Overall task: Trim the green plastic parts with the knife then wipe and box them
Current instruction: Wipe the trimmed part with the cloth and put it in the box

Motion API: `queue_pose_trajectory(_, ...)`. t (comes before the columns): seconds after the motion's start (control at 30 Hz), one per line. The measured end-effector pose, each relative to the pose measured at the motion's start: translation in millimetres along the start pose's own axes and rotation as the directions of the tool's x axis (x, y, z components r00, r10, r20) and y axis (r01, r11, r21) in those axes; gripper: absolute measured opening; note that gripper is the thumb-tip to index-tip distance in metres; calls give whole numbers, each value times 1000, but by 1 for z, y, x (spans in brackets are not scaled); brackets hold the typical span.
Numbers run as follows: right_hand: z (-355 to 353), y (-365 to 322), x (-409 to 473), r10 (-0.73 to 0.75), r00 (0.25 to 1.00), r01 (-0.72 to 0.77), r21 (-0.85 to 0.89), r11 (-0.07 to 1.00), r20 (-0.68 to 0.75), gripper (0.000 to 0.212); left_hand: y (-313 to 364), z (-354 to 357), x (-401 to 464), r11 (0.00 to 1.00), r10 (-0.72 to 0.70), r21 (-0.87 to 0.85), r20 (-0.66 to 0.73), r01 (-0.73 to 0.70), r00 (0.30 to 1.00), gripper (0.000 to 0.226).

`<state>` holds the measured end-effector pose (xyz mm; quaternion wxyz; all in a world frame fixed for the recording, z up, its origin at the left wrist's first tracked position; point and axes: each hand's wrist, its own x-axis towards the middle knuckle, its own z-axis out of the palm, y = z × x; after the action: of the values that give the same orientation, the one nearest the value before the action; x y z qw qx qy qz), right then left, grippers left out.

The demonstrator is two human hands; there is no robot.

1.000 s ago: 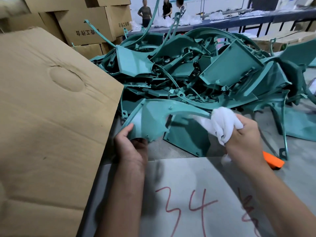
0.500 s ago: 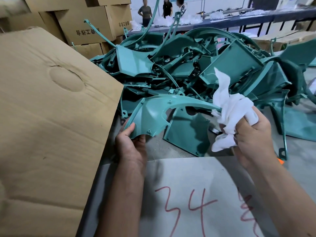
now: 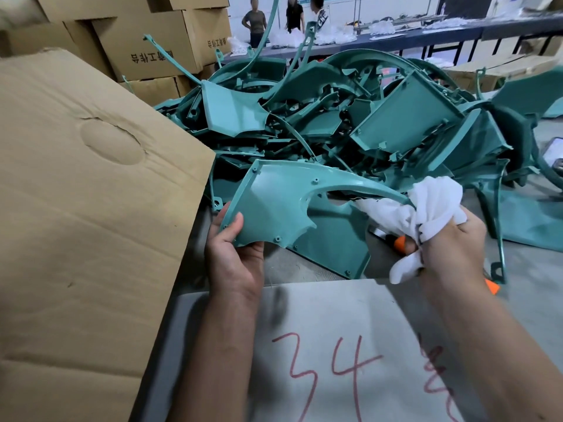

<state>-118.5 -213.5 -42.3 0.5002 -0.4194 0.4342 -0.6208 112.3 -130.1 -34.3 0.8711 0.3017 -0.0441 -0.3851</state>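
Leftmost, cardboard flap (image 3: 91,208) crowds the bench; left hand (image 3: 236,254) pinches the green part's (image 3: 274,205) lower corner, thumb on top. Behind, the green pile (image 3: 350,117) looms. Right hand (image 3: 451,248) bunches a white cloth (image 3: 426,205) round the part's thin arm, orange knife (image 3: 399,243) underneath.

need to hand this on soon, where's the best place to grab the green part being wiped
Probably the broad flat corner of the green part, from the near left edge, as the left hand does now. That end is wide and rimmed; the other end tapers to a thin curved arm, now in the white cloth.
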Motion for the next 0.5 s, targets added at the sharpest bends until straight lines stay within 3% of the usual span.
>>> queue_pose_trajectory(0.13,-1,-6,1,160,984,-141,204,969,-82,26,-6,3,-5,1000,-12,8,79,11,997,33)
queue_pose_trajectory(0.33,3,-15,-3,212,966,-149,351,925,-150,49,-16,4,-9,999,-40,36,54,38,998,34)
queue_pose_trajectory(0.5,1,-20,0,169,965,-56,468,882,-202,28,-21,4,-4,998,-30,64,11,29,999,26)
